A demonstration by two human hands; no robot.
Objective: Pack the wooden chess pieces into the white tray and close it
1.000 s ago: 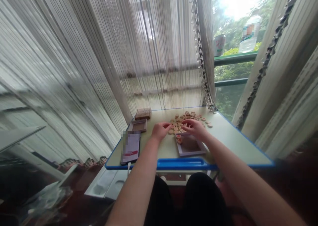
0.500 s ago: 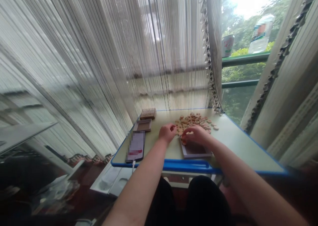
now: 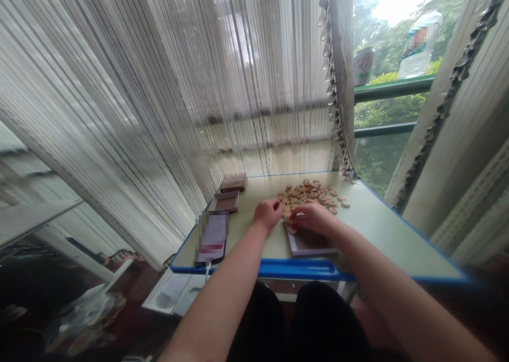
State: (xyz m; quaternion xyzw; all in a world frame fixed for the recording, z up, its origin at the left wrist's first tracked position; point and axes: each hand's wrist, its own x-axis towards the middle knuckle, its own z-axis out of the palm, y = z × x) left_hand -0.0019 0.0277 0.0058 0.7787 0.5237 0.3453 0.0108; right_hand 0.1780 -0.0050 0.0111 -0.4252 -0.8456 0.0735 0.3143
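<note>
Several small, tan, wooden-looking pieces (image 3: 306, 192) lie in a loose heap on the table, some rounded and some ring-like. My left hand (image 3: 268, 213) is closed beside the heap's near left side; what its fingertips hold, if anything, is too small to make out. Over the shallow tray (image 3: 295, 245) in front of the heap is my right hand (image 3: 314, 216), its fingers pinched on a small wooden piece at the tray's far left corner. One rounded piece (image 3: 293, 229) shows in that corner, just under the fingertips. My right hand and forearm hide part of the tray.
The pale table (image 3: 382, 229) has a blue edge. Along its left side are a phone (image 3: 214, 237) with a white cable, a second shallow tray (image 3: 226, 202) and a patterned wooden box (image 3: 234, 182). A string curtain (image 3: 258, 86) hangs behind.
The right fingers have shifted slightly at the tray's corner, where the rounded piece stays in view. My left hand keeps its place. The camera view has tilted a little.
</note>
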